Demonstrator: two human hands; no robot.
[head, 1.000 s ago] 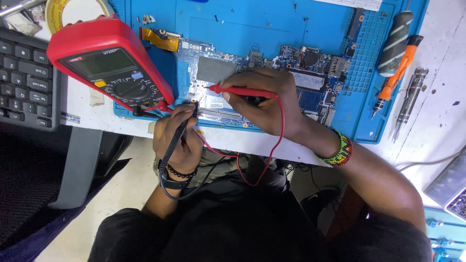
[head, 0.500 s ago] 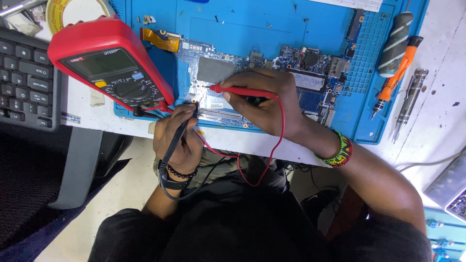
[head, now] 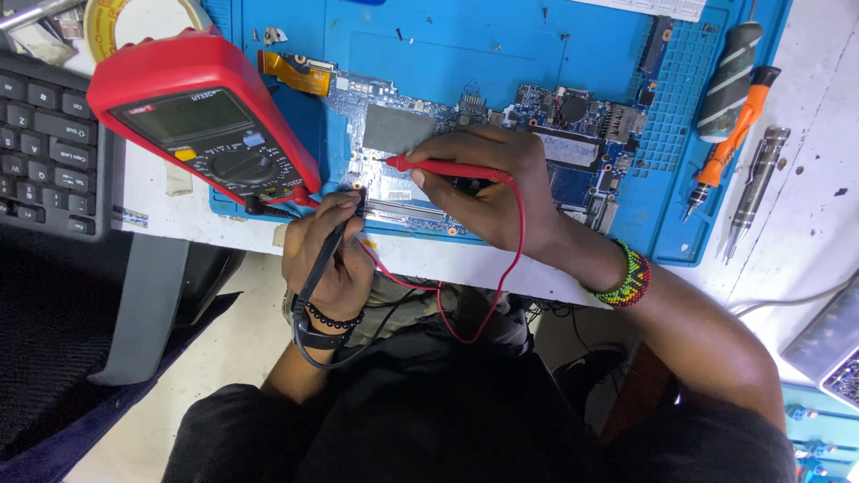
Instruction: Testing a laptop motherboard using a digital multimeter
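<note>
A white counter point(head: 810, 192) carries a blue work mat point(head: 501, 40), and on the mat lies a blue circuit board point(head: 573, 125). The left hand point(head: 327, 255) is closed around a black probe point(head: 333, 243), its tip resting on the board's near left edge. The right hand point(head: 488, 183) pinches a red probe point(head: 438, 167), which points left onto the board beside a grey shield plate point(head: 398, 128). A red lead point(head: 514, 268) loops down off the counter's edge. A red multimeter point(head: 201, 121) lies tilted left of the board, just beside a black keyboard point(head: 45, 148). Screwdrivers point(head: 729, 125) rest at the mat's right edge.
</note>
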